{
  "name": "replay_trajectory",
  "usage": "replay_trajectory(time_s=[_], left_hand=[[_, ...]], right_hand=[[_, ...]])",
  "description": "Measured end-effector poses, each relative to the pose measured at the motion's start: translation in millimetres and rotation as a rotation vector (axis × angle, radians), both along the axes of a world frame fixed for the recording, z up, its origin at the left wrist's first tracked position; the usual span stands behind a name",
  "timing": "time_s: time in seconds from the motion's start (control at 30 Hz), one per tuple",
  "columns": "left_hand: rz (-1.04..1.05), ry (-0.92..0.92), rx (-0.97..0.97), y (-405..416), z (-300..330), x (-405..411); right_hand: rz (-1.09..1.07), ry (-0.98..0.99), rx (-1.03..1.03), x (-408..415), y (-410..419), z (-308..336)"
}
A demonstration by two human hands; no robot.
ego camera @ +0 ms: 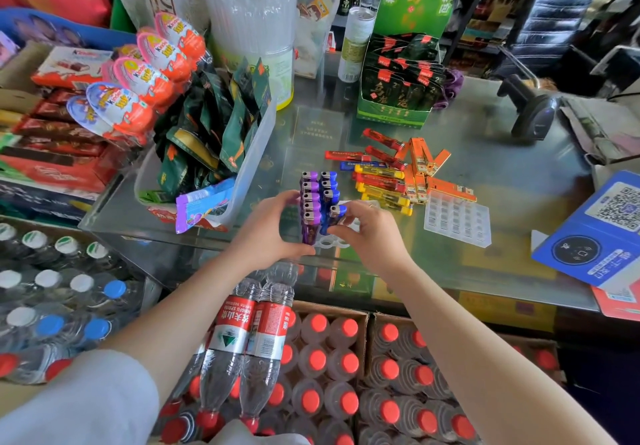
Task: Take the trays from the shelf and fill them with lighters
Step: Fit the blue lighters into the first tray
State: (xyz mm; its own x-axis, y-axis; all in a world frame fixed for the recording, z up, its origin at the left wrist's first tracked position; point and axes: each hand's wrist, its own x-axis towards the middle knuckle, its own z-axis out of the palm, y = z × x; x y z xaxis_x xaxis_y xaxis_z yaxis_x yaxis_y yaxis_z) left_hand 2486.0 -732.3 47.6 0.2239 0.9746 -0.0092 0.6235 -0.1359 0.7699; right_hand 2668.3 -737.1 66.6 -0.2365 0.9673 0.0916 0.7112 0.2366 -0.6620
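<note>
A clear plastic tray sits on the glass counter, with a row of purple lighters and a row of blue lighters standing upright in it. My left hand rests against the purple row, steadying the tray's left side. My right hand pinches a blue lighter at the near end of the blue row. A second clear tray lies flat to the right with nothing in it. Loose lighters in red, yellow and orange lie in a heap behind it.
A clear bin of green packets stands left of the tray. A green display box and a barcode scanner stand at the back. A blue QR payment stand lies at the right. Boxes of red-capped bottles sit below the counter.
</note>
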Motion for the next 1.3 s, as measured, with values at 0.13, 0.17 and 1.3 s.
replay_trajectory(time_s=[0.13,0.17,1.3], left_hand=[[0.009,0.009,-0.008,2,0,1],[0.015,0.011,-0.003,2,1,0],[-0.100,-0.030,0.013,23,1,-6]], right_hand=[[0.018,-0.124,0.102,-2,4,1],[0.015,-0.154,0.133,-4,3,-2],[-0.103,0.192,0.154,13,112,37]])
